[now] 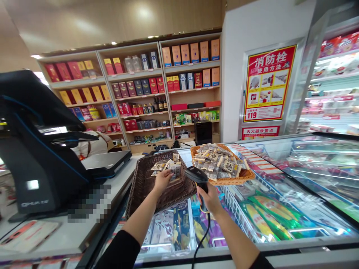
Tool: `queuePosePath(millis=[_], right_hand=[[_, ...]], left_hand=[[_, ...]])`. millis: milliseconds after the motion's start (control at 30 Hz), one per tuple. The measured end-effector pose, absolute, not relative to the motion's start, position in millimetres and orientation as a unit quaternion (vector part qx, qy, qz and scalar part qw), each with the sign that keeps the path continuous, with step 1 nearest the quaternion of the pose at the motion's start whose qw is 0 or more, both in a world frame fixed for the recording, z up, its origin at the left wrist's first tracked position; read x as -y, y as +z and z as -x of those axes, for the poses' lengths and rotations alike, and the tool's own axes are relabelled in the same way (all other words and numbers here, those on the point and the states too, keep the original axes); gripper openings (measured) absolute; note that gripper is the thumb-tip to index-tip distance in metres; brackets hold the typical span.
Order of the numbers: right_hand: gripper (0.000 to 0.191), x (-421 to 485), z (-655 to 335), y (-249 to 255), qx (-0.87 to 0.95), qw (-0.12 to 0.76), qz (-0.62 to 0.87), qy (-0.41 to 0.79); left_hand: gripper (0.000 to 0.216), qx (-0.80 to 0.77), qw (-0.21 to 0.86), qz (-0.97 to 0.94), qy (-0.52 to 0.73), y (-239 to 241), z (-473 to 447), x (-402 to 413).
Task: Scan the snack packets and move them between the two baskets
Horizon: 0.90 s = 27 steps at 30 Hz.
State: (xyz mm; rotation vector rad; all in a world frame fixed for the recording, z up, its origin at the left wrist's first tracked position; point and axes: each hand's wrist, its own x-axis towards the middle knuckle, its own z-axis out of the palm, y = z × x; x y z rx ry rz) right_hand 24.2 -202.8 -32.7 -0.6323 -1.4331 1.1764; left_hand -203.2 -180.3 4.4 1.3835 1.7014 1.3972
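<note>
My left hand point(162, 181) pinches a small snack packet point(175, 170) over the dark brown wicker basket point(140, 194). A few more packets point(161, 166) lie at the far end of that basket. My right hand point(211, 195) is wrapped round the handle of a black barcode scanner point(197, 175), whose head points left toward the held packet. From the scanner a black cord point(202, 239) hangs down toward me. Beyond the scanner, an orange-tan wicker basket point(249, 175) is heaped with similar packets point(218, 158).
Both baskets rest on a glass-topped chest freezer point(280, 175) holding packaged food. To the left, a black checkout terminal point(42, 149) and a flat scale point(108, 162) stand on a counter point(70, 231). Shelves point(137, 97) of boxed goods line the back wall.
</note>
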Motion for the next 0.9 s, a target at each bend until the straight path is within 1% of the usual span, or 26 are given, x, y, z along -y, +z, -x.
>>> queuePosePath(millis=[333,467,600,667,733,900], right_hand=[[0.025,204.5,-26.5,-29.5,0.618,0.539,0.250,0.515],[0.025,205.0,-28.4,-28.8,0.624,0.531,0.245,0.518],[0.025,202.6,-24.9,-33.8,0.610,0.543,0.249,0.520],[0.026,201.0,-22.0,-35.8,0.593,0.560,0.247,0.523],[0.029,198.7,-21.6,-36.0,0.559,0.589,0.243,0.530],[0.031,180.5,-51.2,-28.7,0.368,0.711,0.252,0.544]], left_hand=[[0.035,-0.604,0.287,-0.513,0.538,-1.3,208.3,175.1],[0.030,-0.634,0.265,-0.513,0.514,-0.8,207.8,175.2],[0.032,-0.665,0.246,-0.516,0.480,0.7,206.8,177.1],[0.033,-0.677,0.224,-0.524,0.466,3.3,206.7,178.3],[0.033,-0.684,0.179,-0.545,0.450,9.3,205.4,179.5],[0.031,-0.648,0.037,-0.658,0.381,43.7,174.7,175.9]])
